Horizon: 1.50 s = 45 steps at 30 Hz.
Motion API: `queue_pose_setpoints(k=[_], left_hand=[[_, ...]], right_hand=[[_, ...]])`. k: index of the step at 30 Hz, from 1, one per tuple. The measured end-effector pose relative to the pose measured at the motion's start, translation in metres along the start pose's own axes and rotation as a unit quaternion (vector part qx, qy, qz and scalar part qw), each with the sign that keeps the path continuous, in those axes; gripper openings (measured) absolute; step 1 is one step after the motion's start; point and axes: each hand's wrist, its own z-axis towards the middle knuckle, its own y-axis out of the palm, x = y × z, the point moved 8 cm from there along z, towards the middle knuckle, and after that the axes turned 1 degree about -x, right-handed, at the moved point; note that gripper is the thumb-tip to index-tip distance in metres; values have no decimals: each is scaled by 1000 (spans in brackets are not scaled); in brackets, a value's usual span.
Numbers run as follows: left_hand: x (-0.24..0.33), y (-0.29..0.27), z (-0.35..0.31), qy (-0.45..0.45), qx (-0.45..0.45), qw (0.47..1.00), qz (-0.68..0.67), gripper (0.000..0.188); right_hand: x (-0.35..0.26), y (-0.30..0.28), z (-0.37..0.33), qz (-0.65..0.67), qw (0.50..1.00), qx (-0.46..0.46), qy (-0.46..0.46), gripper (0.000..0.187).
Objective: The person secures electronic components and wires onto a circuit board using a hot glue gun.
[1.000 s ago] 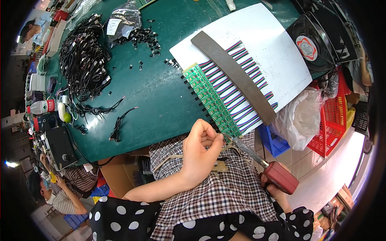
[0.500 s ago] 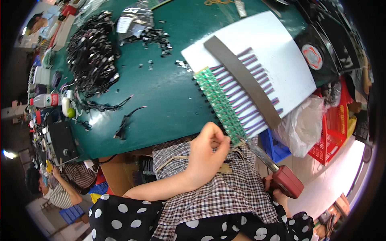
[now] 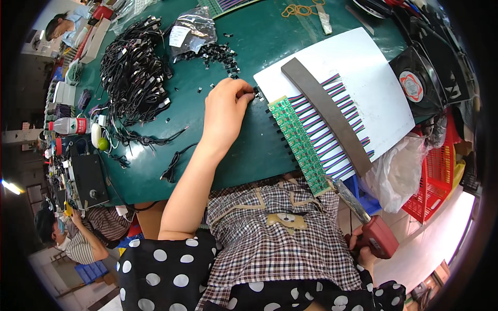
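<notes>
Green desk [image 3: 246,150]: red crate [image 3: 434,173] noted outside near edge; soldering iron [image 3: 377,232] gripped by right hand [image 3: 366,256]; left hand [image 3: 227,102] pinched, contents unclear.

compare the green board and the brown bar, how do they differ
The board is green and crowded with small parts, while the bar is plain dark brown. Coloured wires run out from the board; the bar lies across the top of them. The board sits along the left side of the white sheet, whereas the bar lies over the sheet. Both are long and slant the same way.
</notes>
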Motion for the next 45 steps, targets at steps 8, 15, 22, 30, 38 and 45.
queue_pose_setpoints(k=[8,15,22,30,38,45], left_hand=[[4,-6,-10,-59,-15,984,-166,8],[50,39,-119,-286,-187,798,-497,9],[71,69,-155,-295,-194,802,-482,9],[71,73,-153,-290,-146,815,-479,19],[71,76,-154,-289,-146,822,-469,20],[70,76,-152,-288,-146,816,-479,20]], right_hand=[[7,-7,-5,33,999,-2,15,82],[-2,0,0,49,999,-11,13,79],[-11,0,6,21,999,-23,-23,72],[-8,-4,5,-62,996,-56,-39,64],[-2,-18,-4,-124,986,-56,-97,67],[-8,-15,-5,-186,972,-83,-117,68]])
